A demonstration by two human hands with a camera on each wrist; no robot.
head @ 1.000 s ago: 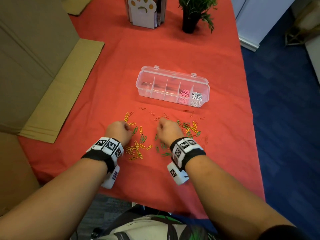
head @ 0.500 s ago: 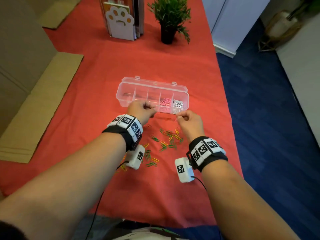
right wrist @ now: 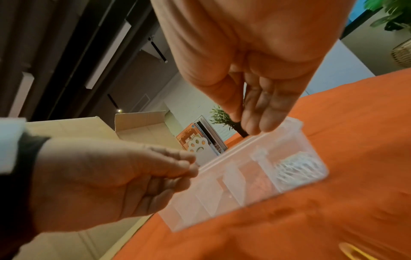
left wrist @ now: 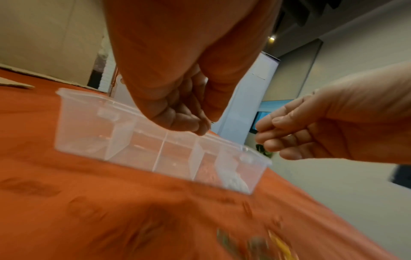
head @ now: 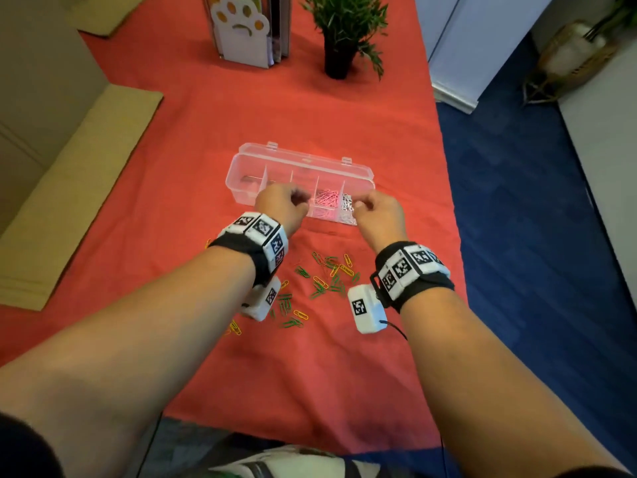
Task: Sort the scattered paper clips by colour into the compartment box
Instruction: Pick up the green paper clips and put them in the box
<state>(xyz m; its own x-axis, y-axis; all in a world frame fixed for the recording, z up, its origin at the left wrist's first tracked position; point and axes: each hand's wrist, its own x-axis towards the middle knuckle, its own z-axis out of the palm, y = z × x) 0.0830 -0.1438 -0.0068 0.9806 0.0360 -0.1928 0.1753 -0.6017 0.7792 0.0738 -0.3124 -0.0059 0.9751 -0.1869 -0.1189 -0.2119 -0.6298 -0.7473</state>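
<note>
1. The left hand [head: 281, 208] hovers over the compartment box [head: 300, 159], fingertips pinched, probably on a small clip; I cannot see one.
2. The right hand [head: 377, 212] hovers likewise above the right-end compartments; its contents are hidden.
3. Pink clips [head: 325, 198] already fill one compartment.
4. Green and yellow clips [head: 331, 274] lie towards the surface's near edge, unsorted.

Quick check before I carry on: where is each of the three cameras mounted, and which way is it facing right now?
Head: worn on the head, looking forward and down at the clear plastic compartment box on the red tablecloth; both forearms, left hand and right hand show.
Left wrist: low, looking along the left hand's curled fingers towards the box.
Right wrist: low, looking along the right hand's fingers towards the box.
Shared: each wrist view also shows the other hand.
</note>
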